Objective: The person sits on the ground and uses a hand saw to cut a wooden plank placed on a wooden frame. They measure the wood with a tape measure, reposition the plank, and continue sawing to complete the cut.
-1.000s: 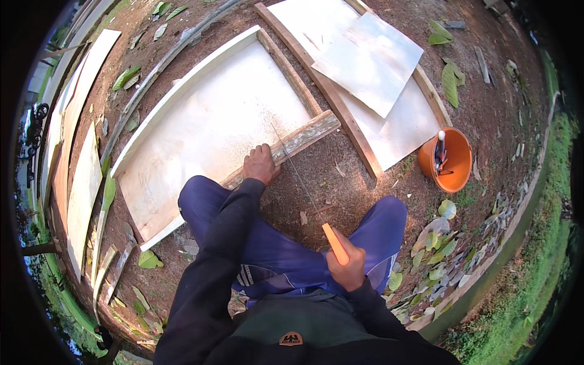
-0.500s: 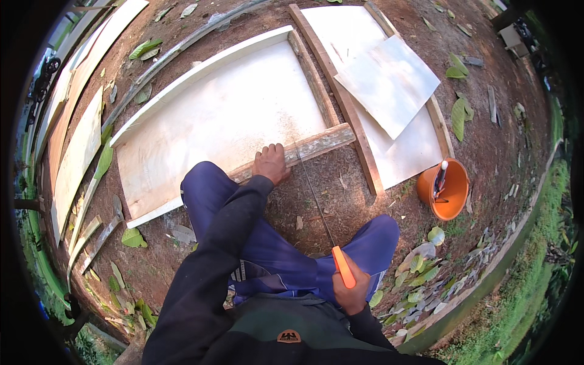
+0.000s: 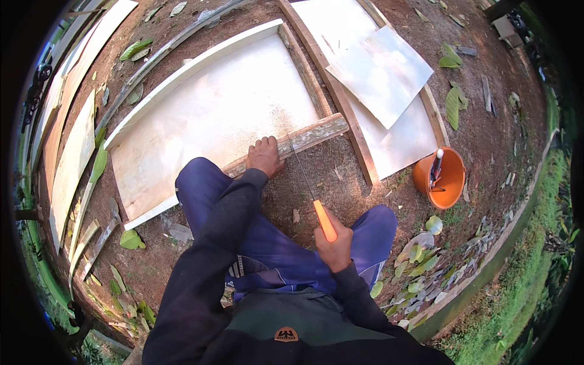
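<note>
My left hand [image 3: 263,156] grips a weathered wooden board [image 3: 321,130] lying over the near right part of a shallow white-panelled frame [image 3: 207,109]. My right hand [image 3: 334,244] holds the orange handle of a hand saw [image 3: 325,221], low between my bent knees. The thin blade runs up across the board just right of my left fingers, with pale sawdust on the panel beyond the cut line.
A second framed panel [image 3: 398,155] with a loose white sheet [image 3: 378,70] lies at the upper right, beside an orange bucket [image 3: 446,185] holding tools. Long boards [image 3: 72,170] and strips lie at the left among fallen leaves [image 3: 451,109] on bare soil.
Since half a second ago my right hand and the saw handle have moved up and forward, toward the board. My left hand stays on the board; the view has shifted slightly.
</note>
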The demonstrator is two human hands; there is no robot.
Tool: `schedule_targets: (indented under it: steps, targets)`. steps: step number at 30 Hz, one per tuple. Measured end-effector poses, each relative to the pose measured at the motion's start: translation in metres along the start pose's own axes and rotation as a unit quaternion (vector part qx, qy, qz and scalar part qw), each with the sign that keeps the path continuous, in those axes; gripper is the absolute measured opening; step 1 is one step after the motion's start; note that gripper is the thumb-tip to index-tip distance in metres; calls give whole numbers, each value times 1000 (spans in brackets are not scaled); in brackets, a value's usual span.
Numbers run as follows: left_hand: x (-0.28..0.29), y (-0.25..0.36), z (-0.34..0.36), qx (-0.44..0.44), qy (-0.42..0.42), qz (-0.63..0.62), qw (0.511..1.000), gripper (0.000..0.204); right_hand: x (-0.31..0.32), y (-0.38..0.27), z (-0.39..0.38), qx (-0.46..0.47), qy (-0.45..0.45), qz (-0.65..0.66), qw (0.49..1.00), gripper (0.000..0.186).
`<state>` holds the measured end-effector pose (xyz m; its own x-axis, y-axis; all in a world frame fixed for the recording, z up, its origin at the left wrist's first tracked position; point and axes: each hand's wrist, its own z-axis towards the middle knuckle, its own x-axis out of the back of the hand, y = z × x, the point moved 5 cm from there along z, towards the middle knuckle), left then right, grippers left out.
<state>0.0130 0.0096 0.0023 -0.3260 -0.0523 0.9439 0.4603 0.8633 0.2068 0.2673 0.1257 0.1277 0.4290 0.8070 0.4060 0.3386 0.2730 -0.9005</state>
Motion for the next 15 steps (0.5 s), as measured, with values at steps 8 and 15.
schedule_targets:
  steps: [8,15]
  targets:
    - [0,-2,4,7,17,-1,1000,55,38,1,-44,26,-17,8,999,51]
    - [2,2,8,-1,6,-6,1000,50,-33,3,60,47,-12,-32,998,48]
